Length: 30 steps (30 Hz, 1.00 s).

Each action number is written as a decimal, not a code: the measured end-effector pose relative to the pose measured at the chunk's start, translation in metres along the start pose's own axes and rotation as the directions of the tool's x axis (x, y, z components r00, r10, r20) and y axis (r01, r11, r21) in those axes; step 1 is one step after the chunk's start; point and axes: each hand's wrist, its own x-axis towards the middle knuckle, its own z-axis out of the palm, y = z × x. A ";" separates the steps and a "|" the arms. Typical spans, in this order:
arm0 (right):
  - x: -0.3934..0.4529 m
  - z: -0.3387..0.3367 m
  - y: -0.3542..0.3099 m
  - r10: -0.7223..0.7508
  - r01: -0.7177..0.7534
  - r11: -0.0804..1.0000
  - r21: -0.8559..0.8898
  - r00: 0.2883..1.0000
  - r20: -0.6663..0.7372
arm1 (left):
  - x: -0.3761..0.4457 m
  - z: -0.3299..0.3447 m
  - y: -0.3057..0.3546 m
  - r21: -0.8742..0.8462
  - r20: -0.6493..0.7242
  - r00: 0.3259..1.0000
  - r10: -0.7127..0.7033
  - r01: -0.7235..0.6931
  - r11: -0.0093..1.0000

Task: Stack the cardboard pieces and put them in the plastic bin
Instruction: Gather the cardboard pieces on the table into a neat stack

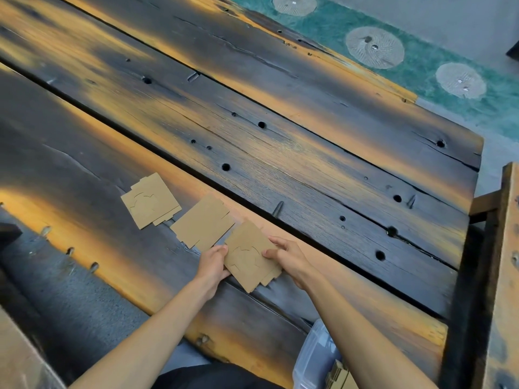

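Presently: one cardboard piece held between left hand and right hand, each grip clamped on its edges; two more pieces flat on the wooden surface; plastic bin near the right forearm

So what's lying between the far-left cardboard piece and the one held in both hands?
One more flat cardboard piece lies between the far-left piece and the held piece, on the wooden table, per the head view.
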 end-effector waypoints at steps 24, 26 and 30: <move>0.018 0.089 -0.018 0.028 -0.026 1.000 -0.015 0.996 0.081 | -0.004 -0.077 0.020 -0.396 0.218 0.976 -0.014 0.101 0.913; 0.025 0.095 -0.023 0.025 -0.023 0.996 -0.087 0.999 0.031 | 0.002 -0.088 0.024 -0.394 0.215 0.976 -0.022 0.107 0.913; 0.046 0.103 -0.034 -0.043 0.005 0.942 -0.336 0.994 -0.105 | 0.016 -0.116 0.032 -0.418 0.194 0.980 -0.044 0.124 0.900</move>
